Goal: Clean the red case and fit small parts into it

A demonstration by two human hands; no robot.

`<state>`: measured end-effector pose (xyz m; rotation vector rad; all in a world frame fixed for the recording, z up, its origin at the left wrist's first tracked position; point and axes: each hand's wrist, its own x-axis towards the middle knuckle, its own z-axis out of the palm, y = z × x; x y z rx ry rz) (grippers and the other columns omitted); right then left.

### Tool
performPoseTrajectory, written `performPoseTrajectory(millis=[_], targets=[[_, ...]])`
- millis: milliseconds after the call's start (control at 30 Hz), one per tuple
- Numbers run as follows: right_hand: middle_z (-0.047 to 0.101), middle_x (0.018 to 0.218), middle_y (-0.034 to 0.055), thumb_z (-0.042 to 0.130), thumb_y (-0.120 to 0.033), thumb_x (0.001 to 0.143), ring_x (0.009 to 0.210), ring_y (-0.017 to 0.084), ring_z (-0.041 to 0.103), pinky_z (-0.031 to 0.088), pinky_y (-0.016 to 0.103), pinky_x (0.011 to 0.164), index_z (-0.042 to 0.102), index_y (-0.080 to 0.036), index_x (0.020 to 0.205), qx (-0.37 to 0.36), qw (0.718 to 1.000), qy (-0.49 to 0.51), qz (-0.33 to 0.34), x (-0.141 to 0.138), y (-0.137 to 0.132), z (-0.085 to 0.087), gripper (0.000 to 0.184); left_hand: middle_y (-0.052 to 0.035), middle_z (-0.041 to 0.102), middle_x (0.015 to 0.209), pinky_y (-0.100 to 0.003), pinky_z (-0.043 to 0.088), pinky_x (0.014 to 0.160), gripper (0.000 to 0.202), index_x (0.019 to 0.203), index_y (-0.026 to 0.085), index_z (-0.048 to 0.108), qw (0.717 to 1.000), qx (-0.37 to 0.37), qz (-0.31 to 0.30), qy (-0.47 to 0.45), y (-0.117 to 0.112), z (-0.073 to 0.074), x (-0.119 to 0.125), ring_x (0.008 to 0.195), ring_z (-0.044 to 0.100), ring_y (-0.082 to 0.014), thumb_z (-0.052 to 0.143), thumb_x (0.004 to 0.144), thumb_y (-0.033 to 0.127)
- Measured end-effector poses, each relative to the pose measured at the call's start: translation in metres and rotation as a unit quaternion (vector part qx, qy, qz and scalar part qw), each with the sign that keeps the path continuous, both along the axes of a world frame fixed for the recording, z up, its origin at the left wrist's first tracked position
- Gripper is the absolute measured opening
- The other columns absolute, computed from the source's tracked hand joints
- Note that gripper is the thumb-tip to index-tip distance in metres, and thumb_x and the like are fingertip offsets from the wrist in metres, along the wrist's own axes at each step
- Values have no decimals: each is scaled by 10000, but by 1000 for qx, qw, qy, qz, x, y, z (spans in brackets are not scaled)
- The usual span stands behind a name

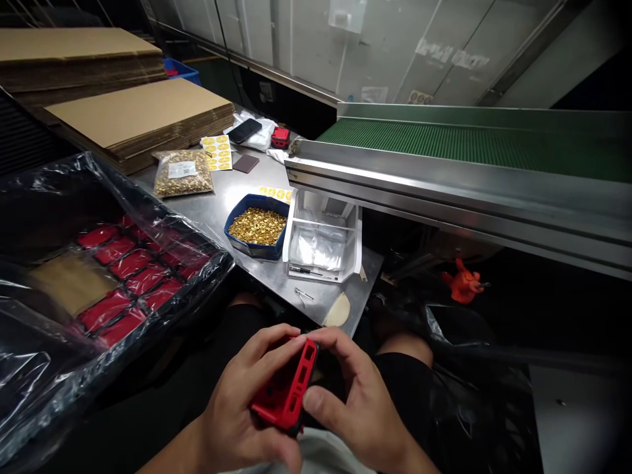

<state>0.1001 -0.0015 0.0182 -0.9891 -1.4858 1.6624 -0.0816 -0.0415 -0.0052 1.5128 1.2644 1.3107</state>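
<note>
Above my lap I hold a red plastic housing [297, 388] with black edging and a row of rectangular slots along one side. My left hand [247, 395] wraps round its left side, fingers over the top. At the right, my right hand [353, 395] grips it between thumb and fingers near the slotted edge. The housing is tilted, and my fingers hide part of it. Just beyond my hands, on the metal table [261, 280], lie small metal tweezers [303, 294] and a cream half-round piece [338, 310].
Blue tray [259, 249] of small brass pieces; white bin [323, 275] with plastic bags. Left stands a lined box [217, 260] of red parts. Behind are cardboard stacks [143, 108], a bag of brass pieces [182, 181] and a phone [245, 131]. A green conveyor [444, 141] borders the right.
</note>
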Motion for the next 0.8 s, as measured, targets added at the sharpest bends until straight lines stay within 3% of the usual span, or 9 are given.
performPoseTrajectory(millis=[233, 300, 400, 500, 567, 633, 700, 767, 800], targets=[[647, 937, 36, 480, -409, 967, 847, 162, 591, 491, 293, 781, 640, -218, 1019, -51, 998, -28, -37, 2, 1, -1, 255, -180, 573, 1237, -425, 454, 1002, 814, 1281, 228, 635, 999, 25, -18, 13, -3, 0, 1, 1095, 559, -382, 685, 641, 729], [637, 1005, 38, 577, -431, 910, 901, 175, 592, 488, 303, 821, 613, -229, 1082, -27, 999, -16, -19, 2, 0, 1, 268, -184, 578, 1229, -425, 454, 1001, 815, 1263, 218, 650, 1000, 19, -6, 1, -2, 0, 1, 1097, 557, -387, 691, 632, 731], [622, 1100, 41, 770, -441, 741, 977, 205, 593, 481, 323, 885, 561, -246, 1177, 8, 1000, -6, 15, -1, 0, 4, 521, -189, 581, 1221, -424, 446, 1008, 811, 1229, 210, 675, 1000, -2, 11, -24, -2, 0, 2, 1106, 549, -393, 716, 606, 726], [648, 975, 37, 617, -449, 880, 892, 176, 608, 496, 297, 821, 623, -218, 1058, -34, 999, -25, -26, -3, 0, 1, 292, -181, 571, 1228, -412, 441, 1016, 818, 1236, 223, 671, 999, -7, 2, -31, -4, -2, 2, 1111, 548, -385, 689, 611, 750], [645, 863, 38, 466, -454, 965, 799, 153, 607, 507, 272, 742, 646, -194, 958, -72, 995, -32, -63, -3, 0, -3, 316, -165, 560, 1240, -395, 435, 1026, 820, 1237, 237, 668, 999, -27, -9, -45, -6, -4, 2, 1124, 543, -374, 634, 631, 788], [649, 935, 55, 531, -519, 918, 847, 178, 625, 531, 289, 768, 629, -203, 1061, -49, 996, -30, -65, -2, -2, -9, 361, -147, 523, 1301, -387, 426, 1038, 801, 1263, 249, 638, 992, -76, -21, -97, -8, -5, 1, 1181, 515, -373, 601, 673, 789], [591, 1219, 100, 740, -554, 744, 1088, 261, 603, 541, 350, 896, 493, -247, 1325, 31, 998, -45, -22, -2, -5, -15, 703, -127, 482, 1369, -394, 423, 1048, 801, 1347, 267, 547, 967, -142, -33, -210, -8, -3, -1, 1240, 481, -375, 622, 711, 749], [431, 1440, 127, 884, -463, 578, 1292, 339, 481, 503, 423, 1011, 287, -285, 1480, 108, 991, -82, 20, -2, -10, -21, 1096, -117, 493, 1380, -400, 418, 1060, 810, 1428, 273, 431, 910, -196, -47, -362, -6, -1, -4, 1272, 468, -363, 657, 752, 658], [389, 1480, 128, 905, -380, 554, 1331, 354, 444, 486, 451, 1038, 225, -299, 1504, 130, 986, -106, 25, -4, -13, -24, 1171, -115, 511, 1371, -400, 416, 1067, 805, 1448, 266, 395, 877, -210, -55, -429, -4, 1, -6, 1278, 469, -352, 667, 767, 598]])
